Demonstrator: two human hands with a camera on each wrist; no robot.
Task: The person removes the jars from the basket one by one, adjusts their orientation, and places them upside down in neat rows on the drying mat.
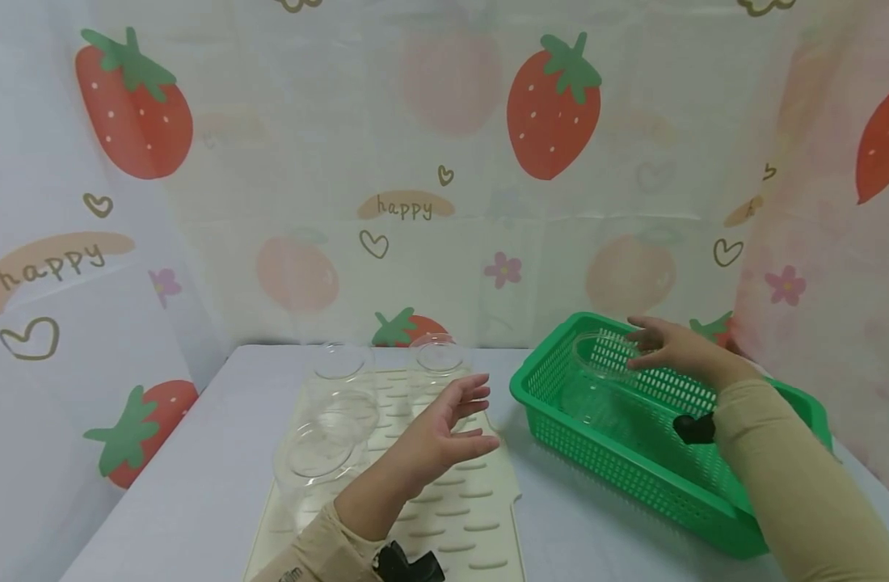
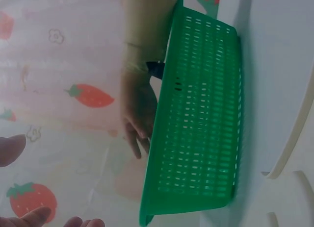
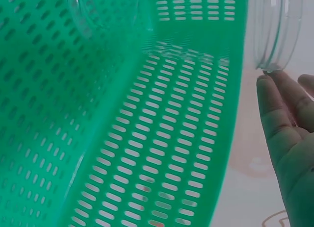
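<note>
My right hand (image 1: 670,349) pinches a clear cup (image 1: 603,356) over the green basket (image 1: 634,469), while my left hand (image 1: 444,428) hovers, fingers apart, above the mat (image 1: 481,517).

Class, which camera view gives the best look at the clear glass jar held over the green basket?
The head view: the clear round glass jar shows whole over the green perforated plastic basket, with the right hand at its rim. The right wrist view shows only its edge by the fingers. The left wrist view does not show it.
</note>
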